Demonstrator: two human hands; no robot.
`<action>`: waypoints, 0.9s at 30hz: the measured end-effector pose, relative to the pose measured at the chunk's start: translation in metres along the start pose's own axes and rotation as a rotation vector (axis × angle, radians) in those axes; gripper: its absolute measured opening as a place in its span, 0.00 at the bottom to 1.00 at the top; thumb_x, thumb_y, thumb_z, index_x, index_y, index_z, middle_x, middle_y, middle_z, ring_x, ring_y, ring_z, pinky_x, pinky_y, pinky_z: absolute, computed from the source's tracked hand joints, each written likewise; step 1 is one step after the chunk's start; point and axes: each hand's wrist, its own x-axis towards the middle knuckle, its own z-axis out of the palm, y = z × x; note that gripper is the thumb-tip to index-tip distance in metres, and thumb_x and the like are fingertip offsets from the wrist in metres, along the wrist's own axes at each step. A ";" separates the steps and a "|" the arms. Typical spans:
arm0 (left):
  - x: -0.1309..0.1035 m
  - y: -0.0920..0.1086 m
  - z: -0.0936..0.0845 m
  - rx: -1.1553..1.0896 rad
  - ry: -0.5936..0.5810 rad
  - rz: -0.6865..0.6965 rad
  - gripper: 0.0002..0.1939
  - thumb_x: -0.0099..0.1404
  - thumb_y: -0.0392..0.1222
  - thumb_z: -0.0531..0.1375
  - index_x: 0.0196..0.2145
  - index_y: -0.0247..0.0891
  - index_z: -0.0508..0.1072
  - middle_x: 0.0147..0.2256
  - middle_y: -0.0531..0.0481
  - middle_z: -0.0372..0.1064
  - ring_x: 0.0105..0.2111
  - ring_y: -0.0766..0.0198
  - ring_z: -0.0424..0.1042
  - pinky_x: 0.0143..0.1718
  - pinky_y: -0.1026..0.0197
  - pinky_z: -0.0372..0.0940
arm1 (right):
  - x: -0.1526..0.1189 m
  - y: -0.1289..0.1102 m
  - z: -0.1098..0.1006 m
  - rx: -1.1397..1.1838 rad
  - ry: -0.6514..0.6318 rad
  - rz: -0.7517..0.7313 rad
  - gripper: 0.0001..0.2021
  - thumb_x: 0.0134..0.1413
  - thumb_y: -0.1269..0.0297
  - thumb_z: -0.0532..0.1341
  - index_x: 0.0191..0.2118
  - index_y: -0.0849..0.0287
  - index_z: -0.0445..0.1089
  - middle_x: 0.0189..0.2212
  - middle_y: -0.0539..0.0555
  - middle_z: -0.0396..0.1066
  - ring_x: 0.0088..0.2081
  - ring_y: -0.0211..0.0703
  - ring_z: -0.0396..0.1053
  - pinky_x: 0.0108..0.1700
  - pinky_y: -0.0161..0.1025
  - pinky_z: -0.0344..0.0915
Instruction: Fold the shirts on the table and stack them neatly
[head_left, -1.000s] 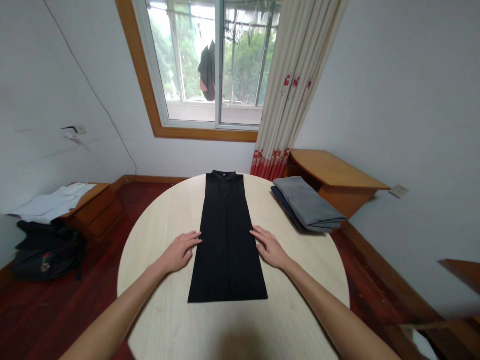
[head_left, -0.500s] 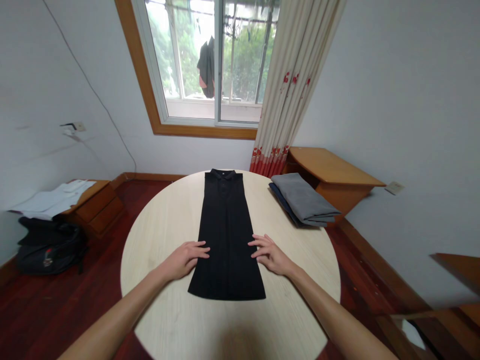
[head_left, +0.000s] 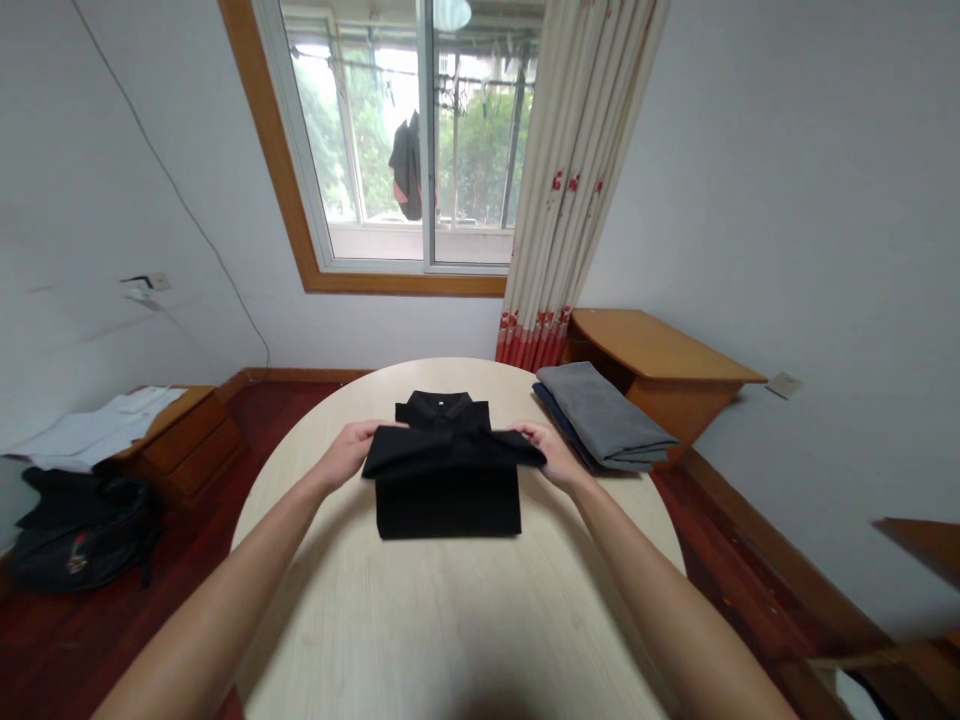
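A black polo shirt (head_left: 448, 505) lies on the round pale table, its collar pointing toward the window. Its lower part is lifted and doubled over toward the collar, so the hem end hangs raised above the rest. At the left corner of that raised flap, my left hand (head_left: 347, 455) grips the cloth, fingers partly behind it. My right hand (head_left: 551, 455) pinches the flap's right corner, with some fingertips hidden by the fabric.
Folded grey and dark blue clothes (head_left: 604, 415) sit at the right of the round table (head_left: 450, 620). Beyond them stands a wooden desk (head_left: 660, 345) by the curtain (head_left: 574, 200). To the left are a low wooden cabinet (head_left: 184, 440) with papers and a black bag (head_left: 82, 535).
Both hands have moved from the shirt's sides toward the window, taking hold of its lower part. The shirt, flat before, is now folded up from the hem end. The view has tilted slightly upward.
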 end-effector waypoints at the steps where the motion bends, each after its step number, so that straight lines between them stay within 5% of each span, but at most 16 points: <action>1: 0.015 -0.011 0.001 -0.048 0.112 -0.038 0.28 0.59 0.57 0.65 0.51 0.36 0.75 0.37 0.44 0.78 0.38 0.55 0.75 0.40 0.56 0.69 | 0.014 0.014 0.005 0.007 0.103 0.062 0.24 0.53 0.40 0.62 0.41 0.58 0.75 0.33 0.55 0.76 0.33 0.45 0.73 0.37 0.41 0.70; 4: 0.033 -0.054 0.010 -0.104 0.312 -0.348 0.35 0.63 0.52 0.64 0.62 0.35 0.63 0.36 0.45 0.75 0.25 0.66 0.70 0.28 0.62 0.64 | 0.031 0.061 0.019 0.023 0.197 0.255 0.24 0.56 0.44 0.60 0.50 0.56 0.70 0.28 0.52 0.72 0.27 0.41 0.69 0.29 0.37 0.66; 6: 0.026 -0.085 0.017 -0.145 0.310 -0.469 0.40 0.62 0.49 0.64 0.66 0.34 0.55 0.37 0.45 0.73 0.21 0.70 0.65 0.22 0.65 0.57 | 0.024 0.089 0.025 0.014 0.197 0.281 0.25 0.56 0.46 0.61 0.53 0.57 0.67 0.25 0.49 0.69 0.24 0.40 0.67 0.28 0.37 0.64; 11: -0.015 -0.131 0.026 -0.146 0.217 -0.334 0.43 0.54 0.52 0.69 0.62 0.35 0.58 0.29 0.56 0.66 0.21 0.69 0.63 0.21 0.66 0.54 | -0.012 0.117 0.027 -0.143 0.111 0.188 0.23 0.50 0.50 0.65 0.49 0.58 0.67 0.25 0.45 0.64 0.28 0.40 0.67 0.35 0.40 0.65; 16: -0.038 -0.128 0.027 0.121 0.104 -0.280 0.37 0.53 0.53 0.68 0.55 0.35 0.64 0.24 0.59 0.65 0.23 0.64 0.67 0.27 0.61 0.60 | -0.023 0.103 0.031 -0.172 0.056 0.151 0.16 0.48 0.56 0.65 0.43 0.56 0.67 0.23 0.42 0.57 0.24 0.36 0.59 0.31 0.35 0.58; 21: -0.066 -0.110 0.037 0.064 0.036 -0.327 0.28 0.55 0.53 0.64 0.50 0.39 0.63 0.22 0.62 0.61 0.20 0.66 0.66 0.24 0.63 0.58 | -0.040 0.087 0.031 -0.163 0.003 0.157 0.10 0.51 0.56 0.64 0.34 0.56 0.68 0.21 0.43 0.56 0.22 0.34 0.57 0.25 0.33 0.53; 24: -0.091 -0.098 0.039 0.065 -0.125 -0.417 0.24 0.55 0.51 0.65 0.44 0.40 0.62 0.19 0.63 0.62 0.19 0.67 0.64 0.23 0.64 0.55 | -0.064 0.076 0.025 -0.194 -0.180 0.302 0.10 0.52 0.56 0.64 0.33 0.57 0.67 0.20 0.42 0.58 0.18 0.32 0.59 0.21 0.31 0.53; 27: -0.103 -0.091 0.028 0.017 -0.389 -0.546 0.23 0.52 0.49 0.68 0.39 0.40 0.62 0.20 0.60 0.68 0.20 0.67 0.68 0.24 0.66 0.56 | -0.077 0.063 0.013 -0.145 -0.526 0.531 0.15 0.48 0.55 0.67 0.38 0.58 0.68 0.21 0.43 0.64 0.19 0.34 0.66 0.21 0.30 0.59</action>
